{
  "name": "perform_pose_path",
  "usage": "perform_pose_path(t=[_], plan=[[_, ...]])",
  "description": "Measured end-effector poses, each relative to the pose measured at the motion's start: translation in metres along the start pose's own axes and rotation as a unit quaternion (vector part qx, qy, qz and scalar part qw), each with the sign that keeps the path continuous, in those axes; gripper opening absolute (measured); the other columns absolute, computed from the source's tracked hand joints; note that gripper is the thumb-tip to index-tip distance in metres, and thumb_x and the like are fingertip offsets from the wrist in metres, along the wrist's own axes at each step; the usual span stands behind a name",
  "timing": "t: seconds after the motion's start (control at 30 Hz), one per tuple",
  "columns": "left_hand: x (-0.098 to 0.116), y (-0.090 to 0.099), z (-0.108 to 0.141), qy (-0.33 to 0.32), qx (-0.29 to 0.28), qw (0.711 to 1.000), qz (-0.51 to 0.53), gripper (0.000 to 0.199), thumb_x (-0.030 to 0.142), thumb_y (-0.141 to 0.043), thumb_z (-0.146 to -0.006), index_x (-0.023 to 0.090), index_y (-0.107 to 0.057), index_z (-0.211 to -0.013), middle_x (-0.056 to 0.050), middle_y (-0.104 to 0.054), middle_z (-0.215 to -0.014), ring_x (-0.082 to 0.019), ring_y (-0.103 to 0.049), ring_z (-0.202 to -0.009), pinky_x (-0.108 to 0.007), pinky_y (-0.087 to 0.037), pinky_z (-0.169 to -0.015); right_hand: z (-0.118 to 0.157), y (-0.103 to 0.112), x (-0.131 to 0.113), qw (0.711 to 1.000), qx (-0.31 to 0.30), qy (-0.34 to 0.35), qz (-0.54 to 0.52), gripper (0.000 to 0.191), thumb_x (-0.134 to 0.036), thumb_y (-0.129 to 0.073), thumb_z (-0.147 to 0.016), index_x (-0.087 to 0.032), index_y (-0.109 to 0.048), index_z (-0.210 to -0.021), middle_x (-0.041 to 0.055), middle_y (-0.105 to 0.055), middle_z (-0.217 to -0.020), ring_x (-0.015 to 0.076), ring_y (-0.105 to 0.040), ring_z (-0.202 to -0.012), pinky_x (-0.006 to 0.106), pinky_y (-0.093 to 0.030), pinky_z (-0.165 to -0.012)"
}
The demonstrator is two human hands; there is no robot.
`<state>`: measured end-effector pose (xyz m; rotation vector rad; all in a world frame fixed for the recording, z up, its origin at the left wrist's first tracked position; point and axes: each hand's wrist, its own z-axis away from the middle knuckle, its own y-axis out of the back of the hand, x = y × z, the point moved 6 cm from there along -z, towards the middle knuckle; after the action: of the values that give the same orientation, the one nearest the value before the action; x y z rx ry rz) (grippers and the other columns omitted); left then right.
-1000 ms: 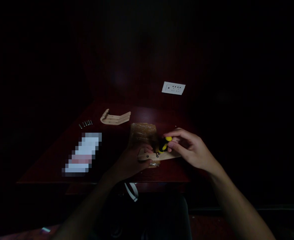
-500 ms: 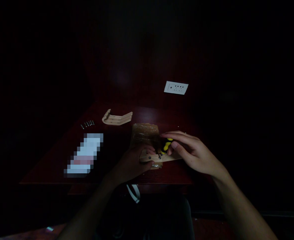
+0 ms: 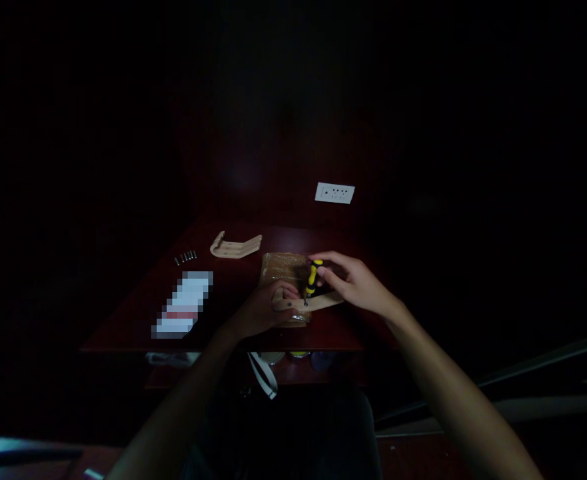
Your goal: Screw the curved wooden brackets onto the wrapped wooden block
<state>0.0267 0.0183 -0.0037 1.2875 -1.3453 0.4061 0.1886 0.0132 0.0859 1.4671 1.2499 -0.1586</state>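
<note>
Left hand (image 3: 263,310) clamped on the near end of a pale, bent wooden piece (image 3: 318,303), smooth, dark screw heads along it, lying between the hands over a brown wrapped block (image 3: 284,267). Right hand (image 3: 350,280) grips a yellow-and-black screwdriver (image 3: 314,275), upright, tip at a screw head.

Pale pixelated patch (image 3: 183,305): a reddish band shows, but any writing is masked and unreadable.
White wall socket (image 3: 334,193): no brand or label legible.
Yellow-and-black screwdriver (image 3: 314,274): no lettering legible.
</note>
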Motion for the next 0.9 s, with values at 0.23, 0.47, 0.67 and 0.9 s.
perform_pose_path(t=[0.23, 0.47, 0.67, 0.9], plan=[[-0.001, 0.0, -0.003, -0.021, 0.003, 1.0, 0.01, 0.031, 0.028, -0.066, -0.073, 0.02, -0.057, -0.101, -0.003, -0.066, -0.096, -0.017, -0.063, -0.085, -0.029, -0.049, -0.076, -0.015, 0.009, -0.023, 0.98, -0.058, 0.078, 0.172, 0.023, -0.026, -0.05, -0.089, -0.016, -0.057, -0.109, 0.0077, -0.063, -0.102, 0.0158, -0.059, -0.087, 0.028, -0.044, -0.079], [-0.008, -0.003, -0.004, -0.009, 0.01, 1.0, 0.02, 0.033, 0.026, -0.067, -0.072, 0.017, -0.056, -0.102, -0.005, -0.066, -0.097, -0.017, -0.062, -0.086, -0.029, -0.049, -0.076, -0.029, -0.006, -0.034, 0.918, -0.209, 0.052, 0.332, 0.016, -0.023, -0.05, -0.089, -0.014, -0.06, -0.096, 0.0097, -0.066, -0.088, 0.0166, -0.06, -0.076, 0.026, -0.041, -0.068], [-0.007, -0.004, -0.005, -0.019, 0.012, 1.0, -0.012, 0.029, 0.023, -0.066, -0.072, 0.018, -0.057, -0.099, -0.003, -0.066, -0.095, -0.018, -0.062, -0.088, -0.031, -0.048, -0.081, -0.037, -0.021, -0.038, 0.84, -0.302, -0.033, 0.45, 0.033, -0.035, -0.045, -0.091, -0.01, -0.066, -0.097, 0.0162, -0.068, -0.089, 0.0214, -0.064, -0.074, 0.027, -0.04, -0.059], [-0.004, -0.003, -0.004, -0.009, 0.016, 1.0, -0.014, 0.03, 0.023, -0.066, -0.071, 0.019, -0.057, -0.099, -0.003, -0.068, -0.094, -0.018, -0.064, -0.087, -0.031, -0.05, -0.08, -0.04, -0.023, -0.043, 0.812, -0.357, -0.078, 0.455, 0.039, -0.036, -0.055, -0.084, -0.009, -0.06, -0.112, 0.0173, -0.067, -0.101, 0.0246, -0.065, -0.085, 0.028, -0.043, -0.061]])
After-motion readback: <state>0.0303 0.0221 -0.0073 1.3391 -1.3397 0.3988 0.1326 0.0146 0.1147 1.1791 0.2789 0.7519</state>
